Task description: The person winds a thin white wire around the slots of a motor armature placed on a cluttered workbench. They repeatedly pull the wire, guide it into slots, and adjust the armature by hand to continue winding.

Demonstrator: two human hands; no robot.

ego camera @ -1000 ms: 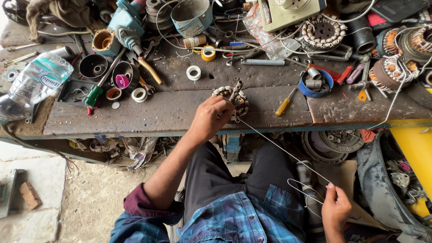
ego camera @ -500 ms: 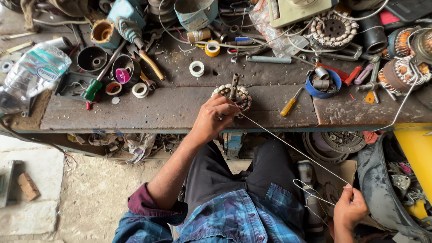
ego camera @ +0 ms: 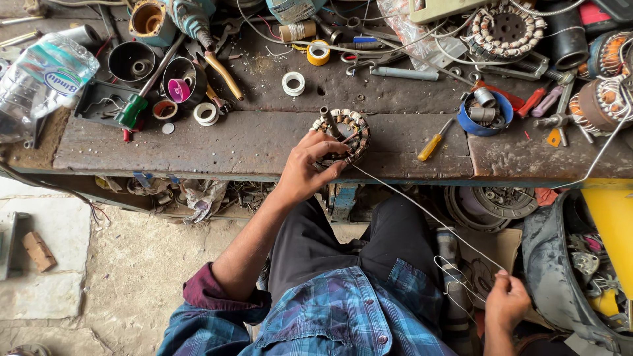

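Observation:
My left hand [ego camera: 308, 166] grips a round motor stator [ego camera: 344, 132] with pale coil windings, which rests near the front edge of the worn workbench [ego camera: 231, 142]. A thin white wire [ego camera: 422, 212] runs taut from the stator down to my right hand [ego camera: 506, 302], low at the right by my lap. That hand pinches the wire, and a loop of it hangs beside the fingers.
Tape rolls [ego camera: 293, 83], a yellow-handled screwdriver [ego camera: 434, 144], a blue bowl of parts [ego camera: 485, 113], black cups [ego camera: 132, 61], a plastic bottle [ego camera: 41, 80] and more stators [ego camera: 505, 29] crowd the bench. Scrap and a yellow casing [ego camera: 610, 221] lie at the right.
My right hand has drawn the wire down and further right, away from the bench. My left hand has stayed on the stator.

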